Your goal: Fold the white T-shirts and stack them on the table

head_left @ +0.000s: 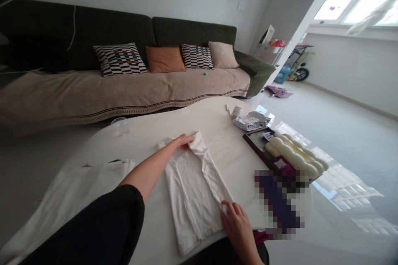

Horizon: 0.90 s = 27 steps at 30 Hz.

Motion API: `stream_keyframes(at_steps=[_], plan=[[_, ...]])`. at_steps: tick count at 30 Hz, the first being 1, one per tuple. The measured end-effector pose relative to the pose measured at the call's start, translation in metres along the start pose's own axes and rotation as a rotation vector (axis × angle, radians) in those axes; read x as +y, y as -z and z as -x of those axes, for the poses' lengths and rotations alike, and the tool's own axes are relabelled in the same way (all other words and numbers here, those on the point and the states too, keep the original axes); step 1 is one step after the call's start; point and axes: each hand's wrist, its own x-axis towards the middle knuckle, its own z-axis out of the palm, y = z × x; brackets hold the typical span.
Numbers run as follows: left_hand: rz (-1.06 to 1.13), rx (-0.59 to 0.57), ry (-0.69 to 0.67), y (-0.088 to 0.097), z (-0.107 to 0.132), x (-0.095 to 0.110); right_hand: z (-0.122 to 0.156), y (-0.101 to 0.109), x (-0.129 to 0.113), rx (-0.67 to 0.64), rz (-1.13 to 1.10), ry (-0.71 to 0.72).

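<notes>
A white garment (189,190) lies folded lengthwise on the white table (217,124), its long axis running away from me. My left hand (185,140) reaches out to its far end and its fingers are closed on the cloth there, by the collar. My right hand (236,219) rests at the near right edge, fingers pressed onto the folded strip of fabric. A second white garment (77,186) lies spread out to the left, under my black sleeve.
A clear plastic cup (120,126) stands at the table's far left edge. Crumpled paper packaging (248,120) and a dark tray (258,143) with a cream ridged object (295,153) sit on the right. A green sofa (124,66) with cushions lies beyond.
</notes>
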Motion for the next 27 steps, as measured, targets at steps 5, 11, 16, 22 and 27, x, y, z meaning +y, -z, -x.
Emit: stream_keyframes(at_steps=[5, 11, 16, 22, 27], plan=[[-0.039, -0.222, -0.029, 0.011, 0.009, -0.001, 0.000, -0.002, -0.001, 0.006, 0.014, -0.012], [-0.083, -0.365, -0.030, 0.039, 0.020, 0.002, 0.001, -0.003, -0.002, 0.007, 0.041, -0.011], [-0.152, -0.306, 0.022, 0.046, 0.018, -0.004, 0.001, -0.003, -0.002, 0.030, 0.054, 0.003], [-0.257, -0.234, -0.026, 0.031, 0.016, -0.014, 0.001, -0.003, 0.000, 0.040, 0.033, 0.024], [-0.183, -0.282, -0.122, 0.041, 0.018, 0.000, -0.001, 0.005, -0.002, 0.043, -0.069, 0.010]])
